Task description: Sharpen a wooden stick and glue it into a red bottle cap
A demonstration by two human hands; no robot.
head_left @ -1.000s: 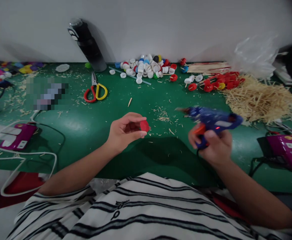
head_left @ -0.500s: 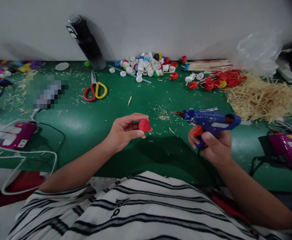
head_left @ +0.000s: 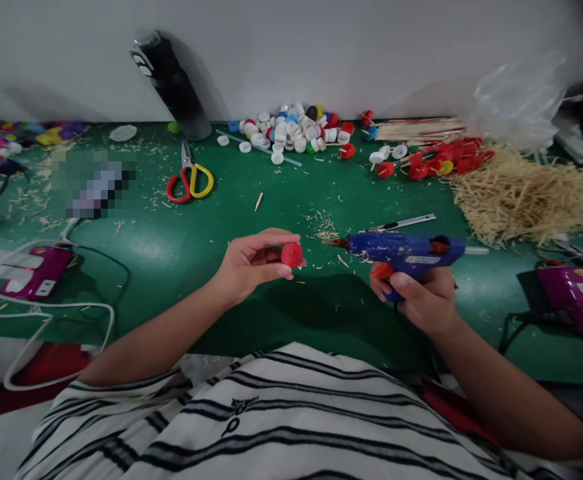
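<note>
Between the thumb and fingers of my left hand (head_left: 251, 265) is a red bottle cap (head_left: 292, 255), held above the table. My right hand (head_left: 424, 297) is wrapped round the handle of a blue hot glue gun (head_left: 396, 250); its orange trigger lies under my fingers. The gun's nozzle points left toward the cap, a short gap apart from it. A clear glue stick (head_left: 477, 251) pokes out of the gun's back end. Just behind the gun lies a utility knife (head_left: 402, 223). Wood shavings (head_left: 326, 227) are scattered near the nozzle.
Along the wall stand a black bottle (head_left: 176, 87) and a heap of bottle caps (head_left: 291, 130). Scissors (head_left: 190, 180) lie at left. Red caps with sticks (head_left: 421, 163) and a pile of wood shreds (head_left: 526, 197) sit at right. Purple power strips (head_left: 576, 297) and cables flank both sides.
My right hand has brought the glue gun left and slightly down, nearer the red cap, uncovering more of the utility knife. My left hand has shifted slightly right with the cap.
</note>
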